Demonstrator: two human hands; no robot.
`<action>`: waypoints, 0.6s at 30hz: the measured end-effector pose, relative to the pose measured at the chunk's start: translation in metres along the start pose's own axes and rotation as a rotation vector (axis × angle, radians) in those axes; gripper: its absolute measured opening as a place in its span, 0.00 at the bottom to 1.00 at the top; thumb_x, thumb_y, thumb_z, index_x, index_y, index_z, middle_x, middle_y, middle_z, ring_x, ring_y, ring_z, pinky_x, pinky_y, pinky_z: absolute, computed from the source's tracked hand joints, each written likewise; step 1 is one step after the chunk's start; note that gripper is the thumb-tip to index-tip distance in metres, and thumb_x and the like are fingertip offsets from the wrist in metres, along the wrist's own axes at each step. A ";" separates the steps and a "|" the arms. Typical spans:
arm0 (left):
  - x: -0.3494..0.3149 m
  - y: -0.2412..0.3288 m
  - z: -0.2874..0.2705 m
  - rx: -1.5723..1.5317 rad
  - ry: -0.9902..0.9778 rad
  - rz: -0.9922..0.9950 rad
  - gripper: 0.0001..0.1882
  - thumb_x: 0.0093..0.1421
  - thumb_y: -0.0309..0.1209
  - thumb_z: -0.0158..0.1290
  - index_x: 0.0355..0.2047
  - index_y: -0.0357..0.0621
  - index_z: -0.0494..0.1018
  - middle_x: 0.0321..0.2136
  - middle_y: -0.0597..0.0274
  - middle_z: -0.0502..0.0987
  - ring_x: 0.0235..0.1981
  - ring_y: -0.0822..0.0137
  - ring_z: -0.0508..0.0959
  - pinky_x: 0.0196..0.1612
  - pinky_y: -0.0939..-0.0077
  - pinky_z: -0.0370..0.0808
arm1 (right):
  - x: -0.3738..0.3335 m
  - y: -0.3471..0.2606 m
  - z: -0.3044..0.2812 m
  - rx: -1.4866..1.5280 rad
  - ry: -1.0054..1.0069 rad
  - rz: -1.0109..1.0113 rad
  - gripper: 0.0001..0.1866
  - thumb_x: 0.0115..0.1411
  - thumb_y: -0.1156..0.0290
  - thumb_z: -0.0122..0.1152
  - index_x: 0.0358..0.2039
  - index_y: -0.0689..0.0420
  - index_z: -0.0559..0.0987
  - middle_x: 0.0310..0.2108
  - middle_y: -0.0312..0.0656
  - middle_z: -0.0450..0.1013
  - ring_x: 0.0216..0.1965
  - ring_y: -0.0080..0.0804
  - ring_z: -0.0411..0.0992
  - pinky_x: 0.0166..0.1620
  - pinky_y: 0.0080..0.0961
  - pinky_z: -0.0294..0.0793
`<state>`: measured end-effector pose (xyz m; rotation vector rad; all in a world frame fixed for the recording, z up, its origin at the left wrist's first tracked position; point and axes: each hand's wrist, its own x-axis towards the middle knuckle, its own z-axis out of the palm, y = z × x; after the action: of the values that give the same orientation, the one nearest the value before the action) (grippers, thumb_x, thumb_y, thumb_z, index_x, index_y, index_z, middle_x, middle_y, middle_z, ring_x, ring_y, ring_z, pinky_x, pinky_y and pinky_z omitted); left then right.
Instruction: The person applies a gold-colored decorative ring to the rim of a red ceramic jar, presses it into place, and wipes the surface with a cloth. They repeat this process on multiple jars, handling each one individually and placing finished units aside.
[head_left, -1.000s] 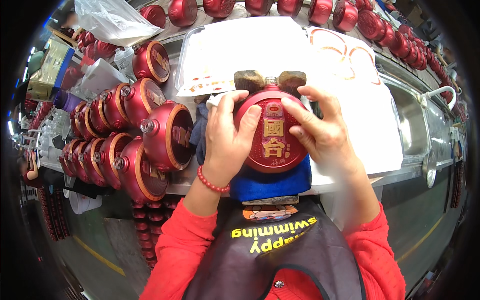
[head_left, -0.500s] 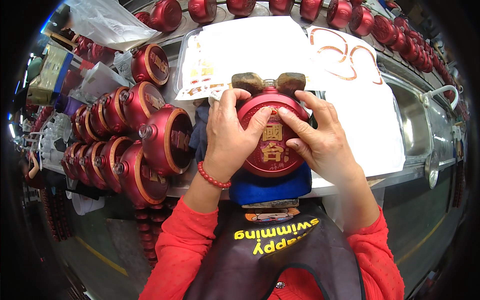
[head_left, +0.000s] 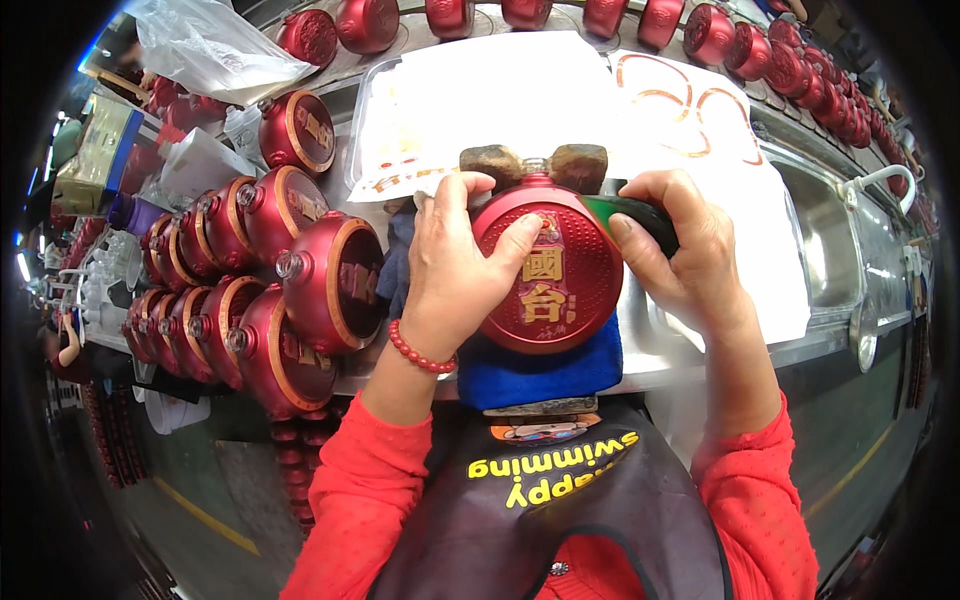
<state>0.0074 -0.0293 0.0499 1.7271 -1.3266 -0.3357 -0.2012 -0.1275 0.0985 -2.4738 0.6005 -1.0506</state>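
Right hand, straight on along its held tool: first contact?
Likely the upper right edge of the red bottle. The green end of the green-and-black tool in the right hand appears at that rim; whether it already touches or sits above is unclear.

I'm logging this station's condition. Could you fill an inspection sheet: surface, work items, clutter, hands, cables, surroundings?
Surface: metal bench, partly covered by white sheets.
Work items: round red bottle over blue cloth, neck between two brown blocks.
Clutter: red bottles at left; clear plastic bag beyond.
Hands: left hand, thumb on the bottle's face; right hand holds a green-and-black tool at its right edge.
Cables: nothing seen.
Surroundings: far row of bottles; metal sink at right.
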 end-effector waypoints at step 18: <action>0.003 0.004 0.000 0.082 0.009 0.029 0.27 0.58 0.45 0.66 0.46 0.38 0.71 0.40 0.43 0.76 0.44 0.46 0.75 0.49 0.56 0.73 | -0.002 0.005 0.001 0.013 -0.072 0.051 0.11 0.61 0.72 0.68 0.40 0.62 0.78 0.30 0.45 0.76 0.29 0.38 0.77 0.36 0.30 0.77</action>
<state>0.0062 -0.0316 0.0536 1.7732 -1.3740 -0.2598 -0.2028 -0.1300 0.0942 -2.4605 0.6290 -0.9390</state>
